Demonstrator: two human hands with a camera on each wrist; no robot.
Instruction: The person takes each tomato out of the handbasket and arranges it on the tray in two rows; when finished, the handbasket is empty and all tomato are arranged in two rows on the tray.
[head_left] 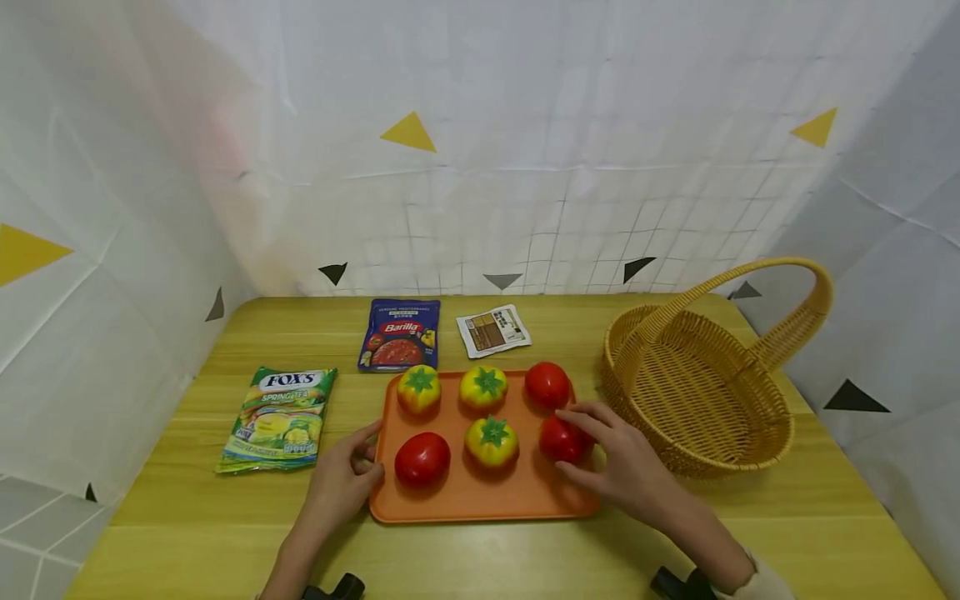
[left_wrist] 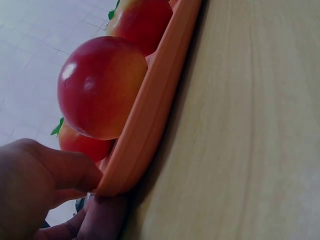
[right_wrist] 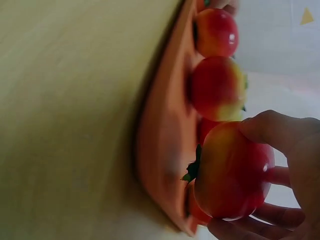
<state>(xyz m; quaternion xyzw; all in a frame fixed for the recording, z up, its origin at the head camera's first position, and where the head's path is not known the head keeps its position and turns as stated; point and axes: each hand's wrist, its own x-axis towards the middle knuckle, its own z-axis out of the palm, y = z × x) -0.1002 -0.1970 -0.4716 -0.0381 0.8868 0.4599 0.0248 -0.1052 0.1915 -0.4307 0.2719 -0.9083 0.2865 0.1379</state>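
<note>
On the table lies an orange tray (head_left: 457, 507) bearing several shiny tomatoes in two rows. My right hand (head_left: 626, 458) holds a red tomato (head_left: 562, 439) at the tray's front right between thumb and fingers. In the right wrist view, this tomato (right_wrist: 232, 172) has its green leaves turned down toward the tray. My left hand (head_left: 341, 475) pinches the left rim of the tray. Next to that hand sits a red tomato (head_left: 422, 460). Green leaves face up on three yellow tomatoes, one front middle (head_left: 492, 443). Behind the held one is another red tomato (head_left: 547, 385).
A wicker basket (head_left: 622, 408) with a tall handle stands right of the tray. Behind the tray lie a blue Barilla pouch (head_left: 400, 333) and a small white-and-brown packet (head_left: 493, 331). Left of it is a green Fox's candy bag (head_left: 281, 419). White sheeting (head_left: 480, 208) surrounds the table.
</note>
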